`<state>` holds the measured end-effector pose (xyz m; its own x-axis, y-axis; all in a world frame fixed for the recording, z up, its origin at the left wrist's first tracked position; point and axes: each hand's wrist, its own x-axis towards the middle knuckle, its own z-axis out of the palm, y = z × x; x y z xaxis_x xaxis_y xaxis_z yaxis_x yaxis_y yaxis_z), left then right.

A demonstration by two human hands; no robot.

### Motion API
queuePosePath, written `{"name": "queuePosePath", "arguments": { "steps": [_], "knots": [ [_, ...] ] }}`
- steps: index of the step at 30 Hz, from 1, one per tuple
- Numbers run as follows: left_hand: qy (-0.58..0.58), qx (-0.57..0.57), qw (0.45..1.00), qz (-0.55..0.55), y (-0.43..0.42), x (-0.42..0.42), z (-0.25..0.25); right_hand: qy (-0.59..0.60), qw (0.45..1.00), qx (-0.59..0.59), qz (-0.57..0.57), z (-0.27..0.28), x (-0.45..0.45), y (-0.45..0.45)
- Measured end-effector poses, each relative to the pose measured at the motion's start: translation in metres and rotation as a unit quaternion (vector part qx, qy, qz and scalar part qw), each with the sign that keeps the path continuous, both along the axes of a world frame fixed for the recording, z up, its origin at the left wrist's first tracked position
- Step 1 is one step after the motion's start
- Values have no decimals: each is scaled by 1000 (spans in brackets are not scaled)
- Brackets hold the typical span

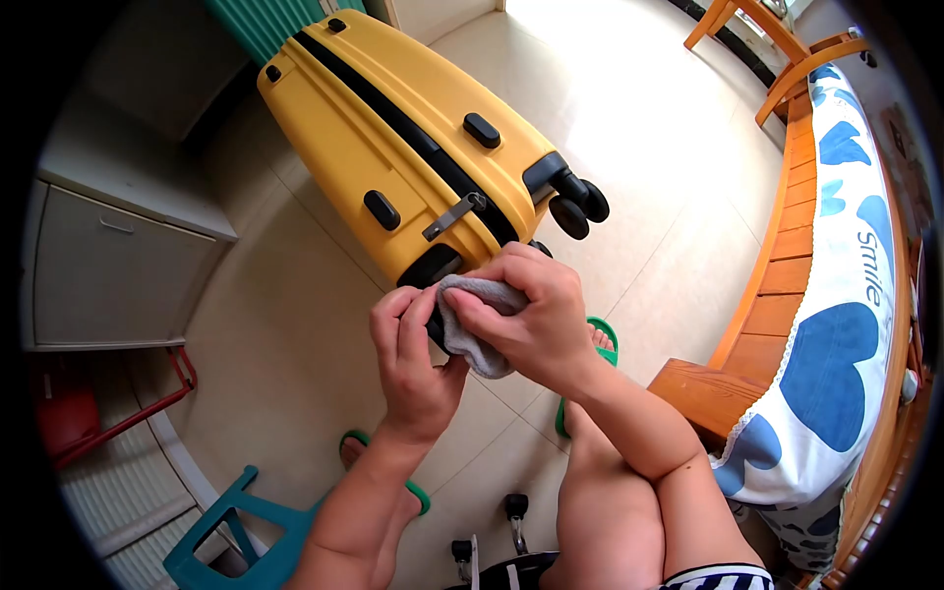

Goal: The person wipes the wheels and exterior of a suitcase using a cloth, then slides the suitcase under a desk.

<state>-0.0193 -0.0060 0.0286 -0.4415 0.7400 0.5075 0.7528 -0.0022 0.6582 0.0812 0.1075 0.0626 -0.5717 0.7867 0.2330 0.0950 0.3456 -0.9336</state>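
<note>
A yellow hard-shell suitcase (393, 128) lies on its side on the tiled floor, its wheeled end toward me. A pair of black wheels (578, 207) sticks out at its right corner. My right hand (536, 305) pinches a grey cloth (482, 315) against the near corner wheel, which is mostly hidden behind cloth and fingers. From the other side, my left hand (418, 359) has its fingers curled around that dark wheel, touching the cloth's left edge. A metal zipper pull (454, 216) hangs on the suitcase's side just above my hands.
To the right stands a wooden bench (777, 305) with a white and blue heart-patterned cover (836, 364). A grey cabinet (123, 265) is at left, a teal plastic stool (236, 536) at lower left. My feet in green slippers (605, 339) rest on the floor.
</note>
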Motion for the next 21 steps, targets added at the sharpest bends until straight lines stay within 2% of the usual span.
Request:
{"name": "queuePosePath", "arguments": {
  "steps": [9, 15, 18, 21],
  "knots": [
    [-39, -15, 999, 11, 0, 1, 3, -24, 998, -41, 37, -13, 33, -11],
    [-7, -5, 1000, 2, 1, 1, 4, -40, 999, 5, 19, 7, 4, 8],
    [-20, -8, 1000, 2, 2, 0, 5, -51, 996, -69, 21, 7, 10, 7],
    [-11, -24, 1000, 5, 2, -1, 4, -52, 997, -28, 40, -4, 32, -3]
  ]
}}
